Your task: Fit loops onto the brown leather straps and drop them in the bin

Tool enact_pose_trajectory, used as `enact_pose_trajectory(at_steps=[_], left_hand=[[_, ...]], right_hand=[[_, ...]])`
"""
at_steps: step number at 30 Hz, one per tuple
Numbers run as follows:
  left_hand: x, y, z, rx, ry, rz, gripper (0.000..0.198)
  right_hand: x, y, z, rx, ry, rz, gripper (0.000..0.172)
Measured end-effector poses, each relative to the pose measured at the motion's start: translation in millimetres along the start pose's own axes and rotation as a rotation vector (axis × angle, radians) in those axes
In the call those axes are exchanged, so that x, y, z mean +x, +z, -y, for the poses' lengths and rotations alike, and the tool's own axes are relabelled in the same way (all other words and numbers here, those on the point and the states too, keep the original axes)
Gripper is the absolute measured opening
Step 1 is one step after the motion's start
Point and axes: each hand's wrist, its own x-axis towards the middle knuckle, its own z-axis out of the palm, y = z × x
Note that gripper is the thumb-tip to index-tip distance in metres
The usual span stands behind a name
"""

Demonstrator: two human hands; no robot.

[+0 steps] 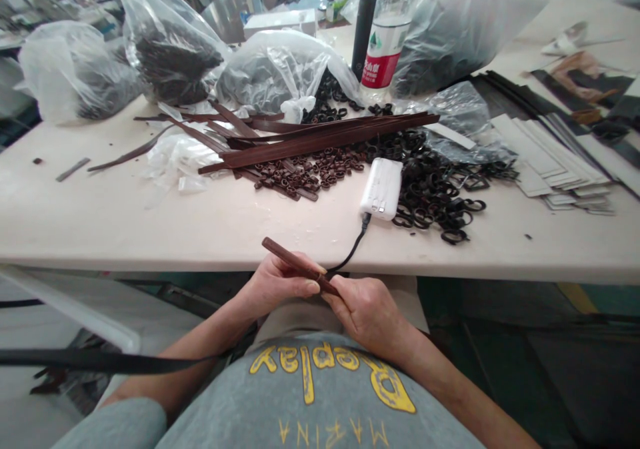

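A narrow brown leather strap slants between my two hands, just off the table's front edge. Closed around its middle is my left hand, thumb and fingertips pressing near a small band or loop on the strap. My right hand grips the lower end in closed fingers, which hide that end. The strap's far end sticks out past my left hand over the table edge. Beyond lie a pile of small brown leather loops and several long brown strips.
A white power bank with a black cable lies beside black loops. Behind stand a red-labelled bottle and plastic bags of dark pieces. White strips are stacked to the right on the table.
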Motion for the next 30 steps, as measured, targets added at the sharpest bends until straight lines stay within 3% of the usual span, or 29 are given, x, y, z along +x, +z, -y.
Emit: enact_pose_trajectory(at_steps=[6,10,14,17,20,24,26,30], left_hand=[[3.8,7.3,2.9,0.003,0.056,0.031,0.021],[5.8,3.2,-1.0,0.021,0.125,0.011,0.017],[5.1,5.3,1.5,0.094,0.096,0.027,0.021],[5.3,7.4,3.5,0.109,0.068,0.053,0.025],[7.3,3.4,-0.6,0.100,0.072,0.057,0.025],[10.7,-2.7,-6.6,0.066,0.103,0.027,0.031],[12.8,0.6,-4.7,-0.011,0.142,0.033,0.045],[21.6,20.1,4.7,-0.121,0.172,0.229,0.057]], right_hand=[[4.8,-1.9,3.3,-0.063,0.122,-0.031,0.036],[1.8,-9.2,1.7,-0.022,0.212,0.050,0.021],[-1.9,-3.9,-1.7,-0.048,0.205,0.116,0.018],[0.4,-2.2,-1.1,-0.018,0.199,0.093,0.022],[4.1,-13.3,0.0,0.221,0.258,0.105,0.019],[9.7,-36.2,0.2,0.663,0.367,0.239,0.011],[15.9,-43.6,2.4,0.747,0.360,0.182,0.012],[34.0,-48.3,12.8,0.692,0.155,-0.170,0.014]])
